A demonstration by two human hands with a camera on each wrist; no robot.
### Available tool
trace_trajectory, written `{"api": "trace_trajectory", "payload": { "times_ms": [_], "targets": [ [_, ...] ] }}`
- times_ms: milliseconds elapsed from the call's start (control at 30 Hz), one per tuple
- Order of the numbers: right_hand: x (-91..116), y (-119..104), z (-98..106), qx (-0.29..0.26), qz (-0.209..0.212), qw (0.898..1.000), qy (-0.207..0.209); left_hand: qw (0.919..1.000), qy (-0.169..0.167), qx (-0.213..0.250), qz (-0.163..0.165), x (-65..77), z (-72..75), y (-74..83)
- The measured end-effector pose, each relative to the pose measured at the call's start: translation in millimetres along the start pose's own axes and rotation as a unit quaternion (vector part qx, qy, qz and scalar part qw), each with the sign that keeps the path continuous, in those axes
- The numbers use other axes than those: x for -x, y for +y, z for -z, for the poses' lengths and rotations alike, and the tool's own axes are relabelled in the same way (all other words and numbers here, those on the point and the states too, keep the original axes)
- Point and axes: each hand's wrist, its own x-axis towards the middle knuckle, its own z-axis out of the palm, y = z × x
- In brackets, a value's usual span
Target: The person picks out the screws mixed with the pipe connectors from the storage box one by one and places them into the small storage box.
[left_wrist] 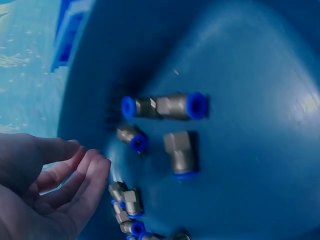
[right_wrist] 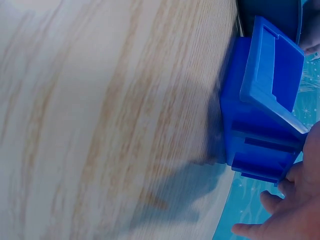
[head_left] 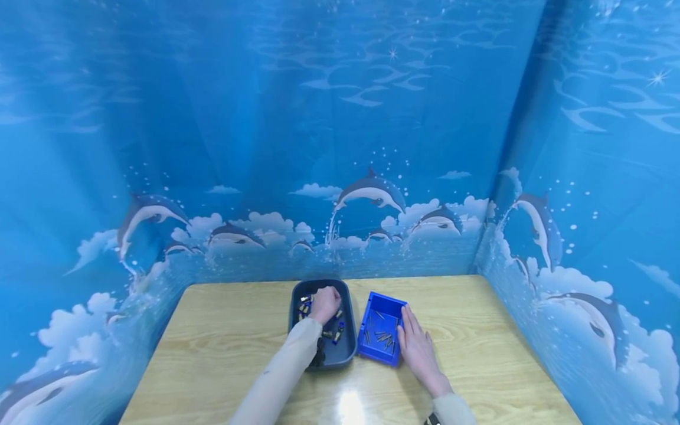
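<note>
My left hand point(head_left: 325, 304) is over the dark tub point(head_left: 340, 355), its fingers loosely curled. In the left wrist view, a gap shows between its thumb and fingers, and I see nothing held there. Brass-coloured push-in tube fittings point(left_wrist: 181, 154) with blue collars lie on the tub's floor, several of them bunched by the wall. My right hand point(head_left: 421, 351) rests with extended fingers along the right side of the blue bin point(head_left: 378, 355). Inside that bin are several thin brass-coloured pins point(head_left: 383, 337). The right wrist view hides the bin's contents.
Both containers stand side by side on a wood-grain table point(head_left: 239, 342), toward its far edge. A blue curtain point(head_left: 255, 147) printed with dolphins hangs behind the table and along its sides.
</note>
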Motion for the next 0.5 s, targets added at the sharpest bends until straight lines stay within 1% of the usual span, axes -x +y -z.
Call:
{"api": "trace_trajectory", "payload": {
  "times_ms": [133,167,300,367,500],
  "targets": [
    [-0.1,-1.8,1.0,0.002,0.007,1.0,0.011,0.9996,-0.012,-0.023,-0.014,0.6,-2.3,-7.1],
    [-0.2,-2.2,1.1,0.003,0.008,1.0,0.012,0.9992,-0.009,-0.034,-0.017,0.7,-2.9,-8.3],
    [-0.6,-3.5,1.2,0.001,0.008,1.0,0.009,0.9975,-0.005,-0.069,-0.011,1.2,-4.0,-12.3],
    [-0.3,-3.8,0.8,0.0,0.005,1.0,0.003,0.9967,-0.004,-0.08,-0.011,0.9,-5.1,-14.5],
    [0.5,-4.0,0.4,0.004,0.002,1.0,0.0,0.9956,-0.006,-0.09,-0.027,-0.9,-7.9,-18.0]
  ]
}}
